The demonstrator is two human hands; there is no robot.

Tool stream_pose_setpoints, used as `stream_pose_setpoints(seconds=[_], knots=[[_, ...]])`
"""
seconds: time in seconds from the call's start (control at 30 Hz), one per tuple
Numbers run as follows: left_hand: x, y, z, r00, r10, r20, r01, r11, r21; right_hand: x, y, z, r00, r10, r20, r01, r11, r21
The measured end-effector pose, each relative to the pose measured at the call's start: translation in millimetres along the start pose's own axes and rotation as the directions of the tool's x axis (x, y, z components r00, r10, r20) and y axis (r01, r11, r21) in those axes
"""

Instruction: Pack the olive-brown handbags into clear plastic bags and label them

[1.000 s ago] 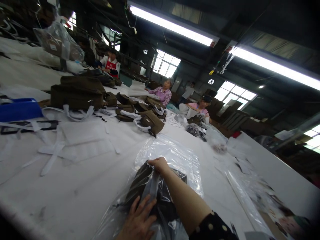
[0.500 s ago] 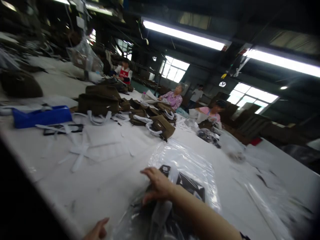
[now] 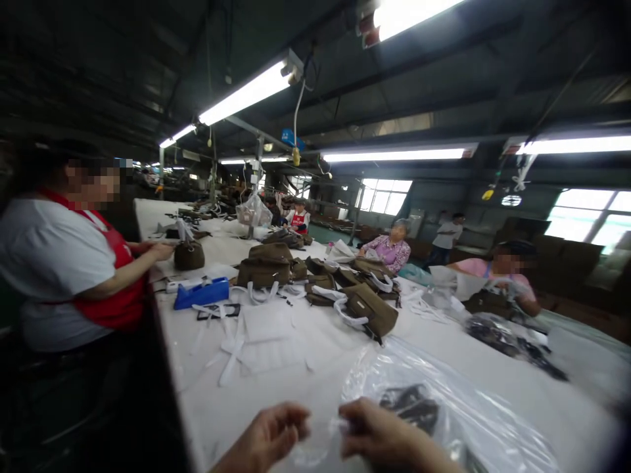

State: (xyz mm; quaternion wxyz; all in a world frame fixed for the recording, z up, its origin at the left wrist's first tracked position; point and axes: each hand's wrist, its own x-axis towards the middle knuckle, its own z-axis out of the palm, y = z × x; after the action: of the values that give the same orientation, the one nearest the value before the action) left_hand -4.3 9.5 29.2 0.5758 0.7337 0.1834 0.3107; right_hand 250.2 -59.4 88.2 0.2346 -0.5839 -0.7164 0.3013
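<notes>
My left hand [image 3: 269,437] and my right hand [image 3: 377,437] are at the bottom edge, close together. Both pinch the near edge of a clear plastic bag [image 3: 434,401] that lies on the white table [image 3: 211,407]. A dark item [image 3: 411,406] shows through the plastic just beyond my right hand. The lower part of the bag is cut off by the frame.
A person in a red apron [image 3: 73,263] sits at the left, hands on a small brown bag [image 3: 188,255]. A blue tape dispenser [image 3: 201,292], white straps [image 3: 231,351] and brown bags [image 3: 367,309] lie mid-table. More people sit at the far side.
The view has swung left and up, bringing the person in the red apron into sight. My hands have come off the bagged item and moved together to the bag's near edge.
</notes>
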Motion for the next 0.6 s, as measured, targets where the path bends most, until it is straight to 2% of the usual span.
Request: stream_pose_setpoints(seconds=[0.03, 0.07, 0.1, 0.13, 0.17, 0.23, 0.27, 0.3, 0.37, 0.47, 0.53, 0.6], knots=[[11.9, 13.1, -1.9, 0.998, 0.033, -0.051, -0.04, 0.989, -0.142, -19.2, -8.1, -32.1, 0.986, 0.0, -0.168, 0.015, 0.996, 0.084], [22.0, 25.0, -3.6, 0.994, 0.068, -0.087, -0.088, 0.964, -0.252, -41.0, -13.5, -62.8, 0.927, 0.008, -0.375, 0.061, 0.983, 0.172], [30.7, 35.0, -4.5, 0.991, 0.102, -0.088, -0.126, 0.938, -0.322, -65.0, -15.6, -90.1, 0.843, 0.041, -0.537, 0.111, 0.963, 0.247], [38.2, 42.3, -4.6, 0.99, 0.129, -0.059, -0.142, 0.919, -0.367, -89.9, -14.6, -111.8, 0.724, 0.097, -0.683, 0.159, 0.94, 0.303], [45.4, 46.5, -3.7, 0.989, 0.151, -0.008, -0.142, 0.908, -0.395, -114.7, -11.1, -126.3, 0.574, 0.165, -0.802, 0.233, 0.906, 0.353], [60.0, 46.1, 1.8, 0.979, 0.172, 0.109, -0.111, 0.899, -0.423, -158.8, 1.5, -131.0, 0.288, 0.299, -0.91, 0.395, 0.829, 0.397], [67.8, 42.8, 6.2, 0.971, 0.183, 0.156, -0.097, 0.893, -0.439, -176.4, 9.6, -121.8, 0.172, 0.358, -0.918, 0.47, 0.789, 0.396], [75.7, 38.7, 11.5, 0.96, 0.197, 0.2, -0.088, 0.887, -0.454, -190.4, 18.4, -106.7, 0.089, 0.413, -0.906, 0.526, 0.753, 0.395], [90.0, 32.0, 22.6, 0.938, 0.221, 0.268, -0.073, 0.88, -0.469, -208.4, 36.7, -67.2, 0.003, 0.514, -0.858, 0.579, 0.699, 0.42], [103.0, 32.8, 33.3, 0.912, 0.227, 0.343, -0.059, 0.898, -0.437, -220.2, 58.0, -14.6, -0.079, 0.617, -0.783, 0.594, 0.66, 0.46], [105.9, 38.3, 34.7, 0.902, 0.226, 0.368, -0.059, 0.909, -0.412, -225.3, 64.3, 4.0, -0.118, 0.639, -0.76, 0.602, 0.655, 0.457], [107.7, 43.4, 34.5, 0.901, 0.224, 0.372, -0.084, 0.931, -0.355, -230.5, 65.8, 11.4, -0.12, 0.654, -0.747, 0.616, 0.639, 0.46]])
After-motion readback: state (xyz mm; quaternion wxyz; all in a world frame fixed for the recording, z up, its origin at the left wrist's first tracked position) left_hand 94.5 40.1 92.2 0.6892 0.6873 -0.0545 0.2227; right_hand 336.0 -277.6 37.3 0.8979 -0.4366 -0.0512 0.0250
